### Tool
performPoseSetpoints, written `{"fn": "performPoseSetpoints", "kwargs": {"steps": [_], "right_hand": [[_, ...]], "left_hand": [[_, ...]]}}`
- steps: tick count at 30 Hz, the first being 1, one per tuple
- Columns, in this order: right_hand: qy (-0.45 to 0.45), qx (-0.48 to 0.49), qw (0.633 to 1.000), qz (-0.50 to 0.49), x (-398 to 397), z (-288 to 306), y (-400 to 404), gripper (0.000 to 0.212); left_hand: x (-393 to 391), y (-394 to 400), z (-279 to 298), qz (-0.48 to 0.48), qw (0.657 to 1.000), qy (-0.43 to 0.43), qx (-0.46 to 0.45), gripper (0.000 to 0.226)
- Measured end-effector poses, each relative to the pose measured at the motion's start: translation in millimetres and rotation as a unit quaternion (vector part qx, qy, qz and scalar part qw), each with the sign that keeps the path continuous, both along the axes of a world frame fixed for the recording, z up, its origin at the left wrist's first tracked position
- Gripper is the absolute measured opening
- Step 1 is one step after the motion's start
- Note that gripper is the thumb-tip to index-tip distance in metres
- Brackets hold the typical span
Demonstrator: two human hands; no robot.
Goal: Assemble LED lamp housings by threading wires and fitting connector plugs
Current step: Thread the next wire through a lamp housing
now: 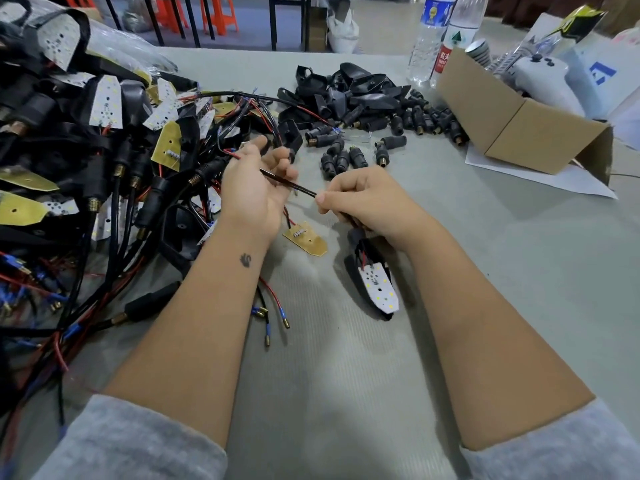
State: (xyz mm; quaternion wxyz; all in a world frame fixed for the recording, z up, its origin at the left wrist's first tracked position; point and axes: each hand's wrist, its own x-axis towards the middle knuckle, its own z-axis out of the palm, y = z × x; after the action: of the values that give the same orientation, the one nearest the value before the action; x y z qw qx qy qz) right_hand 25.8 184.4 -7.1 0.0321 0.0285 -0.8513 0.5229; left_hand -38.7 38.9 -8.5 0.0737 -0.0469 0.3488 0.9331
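My right hand (363, 199) pinches a black sheathed cable (291, 183) that runs up-left across my left hand (256, 188). My left hand lies palm up with its fingers loosely curled around the cable's far part. Below my right wrist lies a black lamp housing (372, 268) with a white LED board (379, 287) in it; red and black wires lead from it up under my right hand. A loose yellow-backed LED board (306, 237) rests on the table between my wrists, and its wires with blue crimp ends (273, 317) trail beside my left forearm.
A big heap of wired housings and LED boards (97, 161) fills the left. Empty black housings (353, 91) and connector plugs (346, 157) lie at the back centre. An open cardboard box (512, 133) and water bottles (440, 39) stand at the right.
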Motion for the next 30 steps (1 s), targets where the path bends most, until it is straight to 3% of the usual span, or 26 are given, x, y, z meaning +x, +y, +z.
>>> {"fn": "performPoseSetpoints", "kwargs": {"steps": [11, 18, 24, 30], "right_hand": [[-0.068, -0.021, 0.995, 0.076, 6, 5, 2, 0.023], [-0.112, 0.011, 0.985, 0.13, 5, 7, 3, 0.017], [-0.023, -0.086, 0.995, -0.04, -6, -2, -1, 0.025], [0.03, -0.187, 0.976, -0.113, -11, -5, -4, 0.02]], "left_hand": [[-1, 1, 0, 0.029, 0.999, -0.016, 0.011, 0.04], [-1, -4, 0, 0.025, 0.993, -0.01, -0.115, 0.034], [6, -1, -1, -0.037, 0.971, 0.062, -0.228, 0.029], [16, 12, -4, -0.127, 0.9, 0.182, -0.375, 0.026]]}}
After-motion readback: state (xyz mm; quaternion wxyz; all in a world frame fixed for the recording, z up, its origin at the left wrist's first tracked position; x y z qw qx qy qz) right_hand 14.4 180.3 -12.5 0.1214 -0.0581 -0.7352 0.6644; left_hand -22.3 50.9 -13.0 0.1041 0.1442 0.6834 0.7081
